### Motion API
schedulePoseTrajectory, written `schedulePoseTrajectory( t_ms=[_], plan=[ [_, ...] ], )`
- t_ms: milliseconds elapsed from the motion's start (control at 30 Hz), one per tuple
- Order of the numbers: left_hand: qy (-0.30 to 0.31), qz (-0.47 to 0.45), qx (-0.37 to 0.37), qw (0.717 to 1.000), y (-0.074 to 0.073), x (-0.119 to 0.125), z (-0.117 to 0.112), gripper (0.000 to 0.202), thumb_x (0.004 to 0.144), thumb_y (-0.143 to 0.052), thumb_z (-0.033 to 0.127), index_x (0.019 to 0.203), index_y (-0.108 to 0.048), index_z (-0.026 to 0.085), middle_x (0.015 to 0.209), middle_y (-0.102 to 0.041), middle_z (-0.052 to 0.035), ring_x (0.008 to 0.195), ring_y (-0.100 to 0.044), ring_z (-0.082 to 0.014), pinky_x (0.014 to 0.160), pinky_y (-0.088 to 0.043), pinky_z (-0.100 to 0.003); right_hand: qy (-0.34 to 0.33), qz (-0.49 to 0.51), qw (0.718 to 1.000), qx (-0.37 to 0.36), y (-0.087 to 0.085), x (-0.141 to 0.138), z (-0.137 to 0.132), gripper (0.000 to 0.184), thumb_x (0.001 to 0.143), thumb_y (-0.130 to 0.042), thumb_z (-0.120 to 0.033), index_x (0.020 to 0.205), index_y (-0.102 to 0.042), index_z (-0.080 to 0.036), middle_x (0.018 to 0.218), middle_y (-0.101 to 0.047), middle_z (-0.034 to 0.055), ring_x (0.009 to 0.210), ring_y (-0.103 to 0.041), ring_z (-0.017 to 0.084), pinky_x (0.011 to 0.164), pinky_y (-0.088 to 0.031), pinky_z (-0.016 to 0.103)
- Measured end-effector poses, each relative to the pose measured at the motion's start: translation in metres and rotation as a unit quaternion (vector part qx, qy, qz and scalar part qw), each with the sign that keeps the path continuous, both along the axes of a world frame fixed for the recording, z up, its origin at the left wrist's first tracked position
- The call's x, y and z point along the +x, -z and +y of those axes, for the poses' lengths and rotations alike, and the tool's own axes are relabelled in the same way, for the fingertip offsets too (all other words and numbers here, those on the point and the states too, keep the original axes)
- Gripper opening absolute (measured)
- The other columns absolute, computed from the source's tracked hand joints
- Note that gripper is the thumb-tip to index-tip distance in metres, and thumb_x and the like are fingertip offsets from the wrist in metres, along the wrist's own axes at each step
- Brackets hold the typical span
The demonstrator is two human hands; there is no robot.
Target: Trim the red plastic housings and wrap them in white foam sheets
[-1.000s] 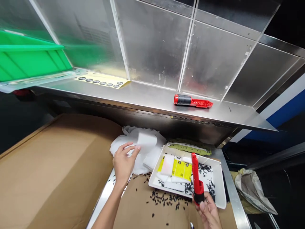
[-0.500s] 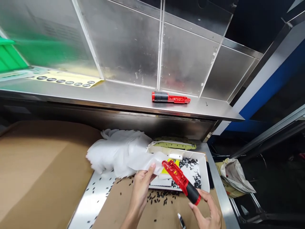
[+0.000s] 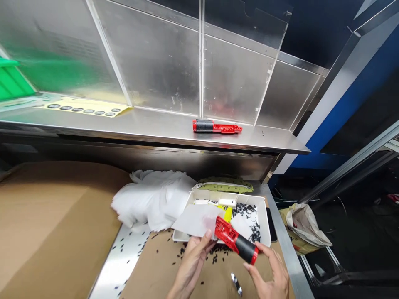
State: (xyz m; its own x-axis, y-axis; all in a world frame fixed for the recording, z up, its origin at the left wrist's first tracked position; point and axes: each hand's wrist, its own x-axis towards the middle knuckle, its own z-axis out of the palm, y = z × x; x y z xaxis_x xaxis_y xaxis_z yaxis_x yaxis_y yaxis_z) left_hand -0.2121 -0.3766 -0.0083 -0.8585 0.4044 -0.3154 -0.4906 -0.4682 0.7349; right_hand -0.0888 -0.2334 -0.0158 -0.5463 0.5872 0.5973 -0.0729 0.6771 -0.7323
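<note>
My left hand [image 3: 195, 258] pinches the near edge of a thin white foam bag [image 3: 195, 220] with thumb and fingers. My right hand [image 3: 272, 272] grips the red end of a red and black plastic housing [image 3: 237, 241] between thumb and fingers. The housing slants up to the left, its ribbed hollow side facing up. A faint red tint shows through the bag at the housing's far tip, so that tip is in or behind the bag; I cannot tell which. Behind the left hand lies a heap of similar white bags [image 3: 152, 199].
A white tray [image 3: 267, 224] holds small black pieces and a yellow packet. Further black bits litter the cardboard [image 3: 149, 265], near a small shiny tool [image 3: 236, 284]. A similar housing [image 3: 217, 126] and a sticker sheet [image 3: 84, 108] lie on the metal shelf [image 3: 149, 124]. A sack [image 3: 307, 228] stands right.
The white bag has come away from the heap with my left hand, which moved right. The housing's tip has met the bag, and the housing now lies flatter.
</note>
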Motion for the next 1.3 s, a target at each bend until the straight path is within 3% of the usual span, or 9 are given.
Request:
schedulePoseTrajectory(
  t_ms=[167, 367, 467, 600, 767, 900, 1067, 1200, 1300],
  plan=[
    [0.029, -0.014, 0.023, 0.999, 0.011, 0.017, 0.001, 0.066, 0.063, -0.085, 0.043, 0.121, -0.062, 0.021, 0.111, -0.073, -0.0087, 0.118, -0.058, -0.0309, 0.103, -0.044, -0.043, -0.071, 0.019, 0.995, 0.062, -0.016, -0.009, -0.004, 0.029, 0.082, -0.070, -0.038, 0.110, -0.067, -0.029, 0.093, -0.075, 0.0053, 0.083, -0.069, 0.026, 0.077, -0.051, 0.040],
    [0.097, -0.028, 0.065, 0.993, 0.008, 0.031, -0.002, 0.077, 0.054, -0.090, 0.047, 0.120, -0.065, 0.017, 0.110, -0.073, -0.0142, 0.117, -0.058, -0.0380, 0.106, -0.040, -0.049, -0.094, -0.004, 0.985, 0.145, -0.035, -0.015, -0.002, 0.030, 0.082, -0.069, -0.040, 0.110, -0.068, -0.028, 0.122, -0.067, 0.0100, 0.116, -0.060, 0.033, 0.090, -0.051, 0.048],
    [0.115, -0.021, 0.088, 0.989, 0.003, 0.037, -0.001, 0.081, 0.051, -0.090, 0.049, 0.122, -0.065, 0.018, 0.110, -0.073, -0.0133, 0.117, -0.057, -0.0383, 0.107, -0.038, -0.048, -0.099, 0.011, 0.977, 0.189, -0.044, -0.018, -0.003, 0.030, 0.083, -0.068, -0.041, 0.109, -0.067, -0.027, 0.121, -0.068, 0.0108, 0.120, -0.057, 0.035, 0.090, -0.051, 0.051],
    [0.126, -0.021, 0.106, 0.986, 0.004, 0.043, 0.001, 0.069, 0.059, -0.087, 0.046, 0.119, -0.067, 0.019, 0.115, -0.071, -0.0130, 0.118, -0.057, -0.0364, 0.108, -0.037, -0.048, -0.086, 0.008, 0.972, 0.218, -0.046, -0.018, -0.003, 0.028, 0.082, -0.069, -0.040, 0.107, -0.065, -0.026, 0.121, -0.068, 0.0109, 0.124, -0.053, 0.037, 0.095, -0.045, 0.056],
    [0.118, -0.024, 0.146, 0.982, 0.006, 0.039, -0.011, 0.053, 0.065, -0.083, 0.047, 0.112, -0.071, 0.026, 0.119, -0.070, -0.0082, 0.118, -0.057, -0.0335, 0.105, -0.041, -0.050, -0.100, -0.071, 0.949, 0.291, -0.040, -0.010, 0.011, 0.033, 0.079, -0.073, -0.040, 0.107, -0.062, -0.025, 0.131, -0.061, 0.0114, 0.133, -0.042, 0.040, 0.097, -0.038, 0.060],
    [0.121, -0.042, 0.193, 0.973, 0.002, 0.038, -0.019, 0.062, 0.066, -0.069, 0.069, 0.113, -0.070, 0.028, 0.128, -0.065, -0.0088, 0.123, -0.053, -0.0365, 0.104, -0.042, -0.056, -0.097, -0.088, 0.950, 0.283, -0.036, -0.007, 0.014, 0.025, 0.079, -0.071, -0.042, 0.097, -0.064, -0.026, 0.134, -0.058, 0.0101, 0.136, -0.035, 0.041, 0.098, -0.036, 0.061],
    [0.108, -0.068, 0.200, 0.972, 0.004, 0.046, -0.010, 0.046, 0.077, -0.068, 0.056, 0.112, -0.071, 0.026, 0.121, -0.069, -0.0078, 0.121, -0.056, -0.0319, 0.111, -0.035, -0.051, -0.101, -0.099, 0.964, 0.227, -0.032, -0.010, 0.008, 0.018, 0.081, -0.068, -0.042, 0.087, -0.067, -0.025, 0.132, -0.060, 0.0087, 0.135, -0.038, 0.040, 0.098, -0.039, 0.059],
    [0.076, -0.078, 0.209, 0.972, 0.008, 0.047, -0.009, 0.047, 0.077, -0.066, 0.059, 0.115, -0.068, 0.032, 0.127, -0.065, -0.0041, 0.129, -0.048, -0.0298, 0.110, -0.036, -0.050, -0.118, -0.137, 0.974, 0.138, -0.028, -0.009, 0.009, 0.017, 0.083, -0.065, -0.041, 0.080, -0.069, -0.025, 0.131, -0.061, 0.0074, 0.135, -0.038, 0.038, 0.097, -0.043, 0.054],
    [0.057, -0.077, 0.204, 0.974, 0.008, 0.048, -0.011, 0.046, 0.077, -0.067, 0.059, 0.117, -0.067, 0.035, 0.130, -0.064, -0.0020, 0.132, -0.045, -0.0288, 0.110, -0.037, -0.049, -0.098, -0.123, 0.986, 0.062, -0.028, -0.008, 0.006, 0.023, 0.085, -0.061, -0.044, 0.074, -0.067, -0.024, 0.130, -0.061, 0.0083, 0.137, -0.035, 0.037, 0.099, -0.040, 0.053]
  ],
)
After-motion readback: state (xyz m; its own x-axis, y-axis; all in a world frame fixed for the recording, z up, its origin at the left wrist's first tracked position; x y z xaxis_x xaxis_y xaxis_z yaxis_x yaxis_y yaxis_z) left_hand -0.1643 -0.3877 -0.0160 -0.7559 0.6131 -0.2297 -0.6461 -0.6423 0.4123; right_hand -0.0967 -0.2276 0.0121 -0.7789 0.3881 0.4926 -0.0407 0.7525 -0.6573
